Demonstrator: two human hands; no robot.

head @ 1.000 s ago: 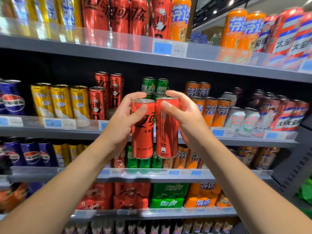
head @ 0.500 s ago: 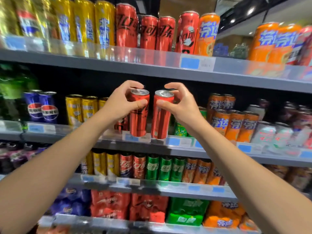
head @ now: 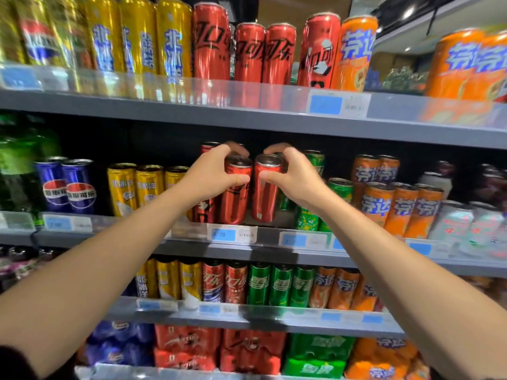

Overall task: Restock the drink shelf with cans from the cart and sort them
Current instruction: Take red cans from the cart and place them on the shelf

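Observation:
Two tall red cola cans stand side by side at the front of the middle shelf, over a blue price tag. My left hand grips the top of the left red can. My right hand grips the top of the right red can. Both cans are upright with their bases at the shelf lip; whether they rest on it I cannot tell. More red cans stand behind them, partly hidden by my left hand.
Yellow cans and blue cola cans stand to the left, green cans and orange cans to the right. The top shelf overhangs close above my hands. Lower shelves hold more cans and wrapped packs.
Both hands moved forward and down with the two red cans, from in front of the shelf into the red-can slot on the middle shelf. The view tilted upward.

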